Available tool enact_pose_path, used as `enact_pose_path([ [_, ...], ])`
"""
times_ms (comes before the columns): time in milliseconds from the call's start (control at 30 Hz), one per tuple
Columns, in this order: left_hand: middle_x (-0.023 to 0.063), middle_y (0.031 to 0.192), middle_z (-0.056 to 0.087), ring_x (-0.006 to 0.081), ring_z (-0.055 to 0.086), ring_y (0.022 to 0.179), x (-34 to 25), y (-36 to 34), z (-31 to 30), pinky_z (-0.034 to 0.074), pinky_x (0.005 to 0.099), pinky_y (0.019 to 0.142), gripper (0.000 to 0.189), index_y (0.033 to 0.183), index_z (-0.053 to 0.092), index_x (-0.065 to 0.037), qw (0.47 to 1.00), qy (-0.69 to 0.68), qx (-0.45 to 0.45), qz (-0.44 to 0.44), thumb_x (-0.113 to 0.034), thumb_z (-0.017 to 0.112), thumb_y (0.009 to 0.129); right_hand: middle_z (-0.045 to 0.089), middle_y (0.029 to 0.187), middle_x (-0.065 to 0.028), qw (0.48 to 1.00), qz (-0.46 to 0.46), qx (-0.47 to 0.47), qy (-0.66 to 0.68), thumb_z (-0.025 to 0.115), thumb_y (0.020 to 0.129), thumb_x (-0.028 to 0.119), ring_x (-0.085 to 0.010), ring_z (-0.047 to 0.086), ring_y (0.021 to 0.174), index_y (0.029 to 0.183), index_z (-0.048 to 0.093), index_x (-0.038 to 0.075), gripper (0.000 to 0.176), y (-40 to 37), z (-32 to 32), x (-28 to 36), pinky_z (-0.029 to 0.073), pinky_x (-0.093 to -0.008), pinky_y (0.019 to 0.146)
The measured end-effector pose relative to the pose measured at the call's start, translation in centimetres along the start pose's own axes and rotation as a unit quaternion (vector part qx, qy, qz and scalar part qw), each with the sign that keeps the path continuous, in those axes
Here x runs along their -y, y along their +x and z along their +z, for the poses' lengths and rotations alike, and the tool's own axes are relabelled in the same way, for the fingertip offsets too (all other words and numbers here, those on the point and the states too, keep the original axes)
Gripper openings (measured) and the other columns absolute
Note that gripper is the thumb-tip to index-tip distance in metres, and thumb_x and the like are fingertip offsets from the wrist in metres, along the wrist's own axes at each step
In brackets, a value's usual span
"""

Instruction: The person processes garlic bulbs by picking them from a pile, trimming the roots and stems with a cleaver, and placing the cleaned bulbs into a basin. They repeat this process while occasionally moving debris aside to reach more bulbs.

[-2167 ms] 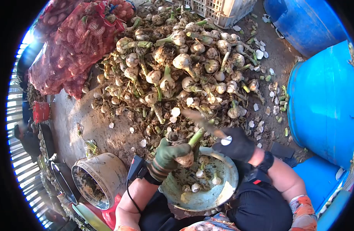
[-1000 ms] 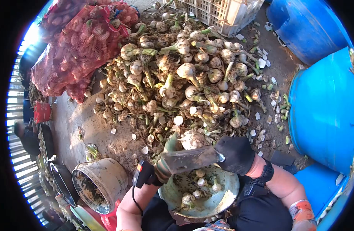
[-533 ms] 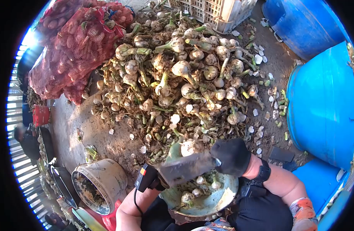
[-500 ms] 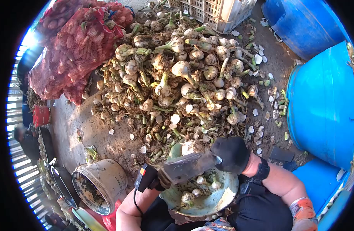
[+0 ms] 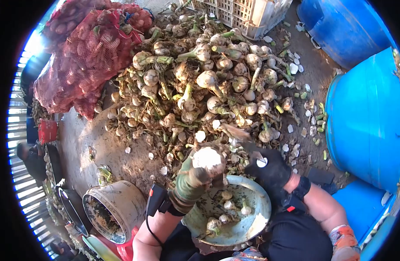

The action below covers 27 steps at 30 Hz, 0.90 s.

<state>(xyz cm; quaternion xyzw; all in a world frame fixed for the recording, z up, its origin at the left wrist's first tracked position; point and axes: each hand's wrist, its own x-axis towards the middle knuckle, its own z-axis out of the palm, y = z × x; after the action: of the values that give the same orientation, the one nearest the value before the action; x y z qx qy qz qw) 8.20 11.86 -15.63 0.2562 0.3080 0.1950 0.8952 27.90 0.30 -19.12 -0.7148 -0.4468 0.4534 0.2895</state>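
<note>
My left hand [image 5: 192,179], in a green and dark glove, is wrapped round a garlic bulb [image 5: 208,159] whose cut white face points up. My right hand [image 5: 269,167], in a black glove, is closed on a knife [image 5: 239,132], its blade blurred and raised toward the pile. A pale green basin [image 5: 254,191] sits below and between my hands, with several bulbs [image 5: 214,224] in it. Beyond my hands lies a large heap of garlic [image 5: 208,82] with stems and roots.
Red mesh sacks [image 5: 86,56] stand at the upper left, a white crate [image 5: 241,15] at the top. Blue tubs [image 5: 367,117] line the right. A dirty white bucket [image 5: 126,202] lies tilted at the lower left. Another person [image 5: 32,161] is at the far left.
The knife has swung from over my left hand up and to the right. My left hand has risen slightly, and the bulb's white cut face now shows. More small pieces lie in the basin.
</note>
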Motion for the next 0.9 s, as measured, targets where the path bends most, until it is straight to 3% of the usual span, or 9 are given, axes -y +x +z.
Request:
enact_pose_path([
  [67, 0.0026, 0.074, 0.051, 0.0161, 0.049, 0.064, -0.5, 0.4, 1.7, 0.045, 0.0270, 0.057, 0.027, 0.096, 0.053, -0.004, 0.994, -0.105, 0.002, 0.037, -0.026, 0.059, 0.082, 0.060, 0.074, -0.0043, 0.922, -0.026, 0.080, 0.377, 0.075, 0.067, 0.017, -0.0150, 0.058, 0.065, 0.089, 0.059, 0.003, 0.030, 0.0, 2.9, -1.6, 0.048, -0.0299, 0.059],
  [133, 0.0045, 0.076, 0.056, 0.0183, 0.054, 0.068, 0.6, 0.5, 2.1, 0.047, 0.0268, 0.066, 0.025, 0.099, 0.055, -0.004, 0.979, -0.204, -0.010, 0.026, -0.020, 0.059, 0.081, 0.062, 0.079, -0.0016, 0.924, 0.031, 0.108, 0.366, 0.075, 0.066, 0.010, -0.0121, 0.058, 0.071, 0.093, 0.061, 0.004, 0.031, -1.0, 1.7, 1.8, 0.048, -0.0284, 0.065],
  [267, 0.0140, 0.101, 0.060, 0.0293, 0.058, 0.098, 2.0, 0.3, -1.8, 0.045, 0.0395, 0.087, 0.045, 0.103, 0.056, -0.004, 0.955, 0.278, -0.071, 0.078, -0.035, 0.068, 0.073, 0.063, 0.089, -0.0006, 0.901, 0.119, 0.105, 0.403, 0.075, 0.065, 0.005, -0.0099, 0.058, 0.080, 0.103, 0.061, 0.004, 0.041, -1.1, 1.8, 3.3, 0.048, -0.0259, 0.072],
  [333, 0.0141, 0.105, 0.058, 0.0291, 0.057, 0.101, 1.3, 0.1, -1.5, 0.046, 0.0447, 0.085, 0.054, 0.103, 0.056, -0.003, 0.968, -0.235, 0.077, -0.037, -0.042, 0.071, 0.069, 0.063, 0.086, -0.0022, 0.929, 0.105, 0.095, 0.341, 0.075, 0.065, 0.005, -0.0095, 0.058, 0.078, 0.103, 0.061, 0.003, 0.041, -0.8, 0.8, 2.5, 0.048, -0.0258, 0.071],
  [433, 0.0161, 0.102, 0.059, 0.0280, 0.058, 0.100, 0.2, -1.0, -1.9, 0.045, 0.0485, 0.087, 0.057, 0.105, 0.055, 0.002, 0.982, -0.146, -0.001, -0.118, -0.042, 0.068, 0.071, 0.062, 0.076, -0.0037, 0.972, 0.044, 0.017, 0.232, 0.073, 0.065, 0.007, -0.0099, 0.055, 0.066, 0.098, 0.061, 0.002, 0.036, -0.5, 0.3, 0.9, 0.048, -0.0261, 0.066],
  [500, 0.0127, 0.081, 0.062, 0.0240, 0.062, 0.074, 0.0, -1.1, -1.7, 0.052, 0.0362, 0.071, 0.039, 0.099, 0.055, 0.003, 0.971, 0.226, -0.043, -0.065, -0.016, 0.069, 0.068, 0.062, 0.075, -0.0032, 0.978, 0.031, 0.027, 0.205, 0.073, 0.065, 0.009, -0.0100, 0.056, 0.065, 0.097, 0.062, 0.002, 0.034, -0.1, -0.4, 0.8, 0.048, -0.0266, 0.065],
  [600, 0.0115, 0.078, 0.062, 0.0233, 0.061, 0.066, 0.8, -1.1, -2.2, 0.053, 0.0343, 0.065, 0.034, 0.094, 0.055, 0.002, 0.997, 0.024, -0.041, -0.067, -0.008, 0.067, 0.064, 0.063, 0.073, -0.0054, 0.983, 0.045, 0.025, 0.175, 0.072, 0.067, 0.012, -0.0100, 0.058, 0.067, 0.093, 0.062, 0.001, 0.030, 0.2, -1.3, 2.8, 0.048, -0.0279, 0.064],
  [700, 0.0108, 0.075, 0.061, 0.0242, 0.063, 0.068, 1.0, -1.1, -2.4, 0.054, 0.0373, 0.064, 0.033, 0.092, 0.055, 0.000, 0.994, -0.032, -0.073, -0.068, -0.008, 0.067, 0.062, 0.062, 0.071, -0.0103, 0.995, -0.067, -0.026, 0.072, 0.070, 0.069, 0.014, -0.0116, 0.060, 0.067, 0.094, 0.062, 0.003, 0.028, -0.4, -1.3, 3.6, 0.048, -0.0299, 0.064],
  [900, 0.0105, 0.076, 0.061, 0.0262, 0.063, 0.071, 1.8, -1.0, -3.5, 0.056, 0.0424, 0.068, 0.031, 0.093, 0.056, -0.001, 0.993, -0.089, -0.072, 0.004, -0.014, 0.064, 0.067, 0.063, 0.068, -0.0114, 0.997, -0.024, 0.013, 0.075, 0.069, 0.071, 0.016, -0.0162, 0.062, 0.064, 0.084, 0.063, 0.004, 0.019, -0.4, 0.2, 1.9, 0.048, -0.0301, 0.060],
])
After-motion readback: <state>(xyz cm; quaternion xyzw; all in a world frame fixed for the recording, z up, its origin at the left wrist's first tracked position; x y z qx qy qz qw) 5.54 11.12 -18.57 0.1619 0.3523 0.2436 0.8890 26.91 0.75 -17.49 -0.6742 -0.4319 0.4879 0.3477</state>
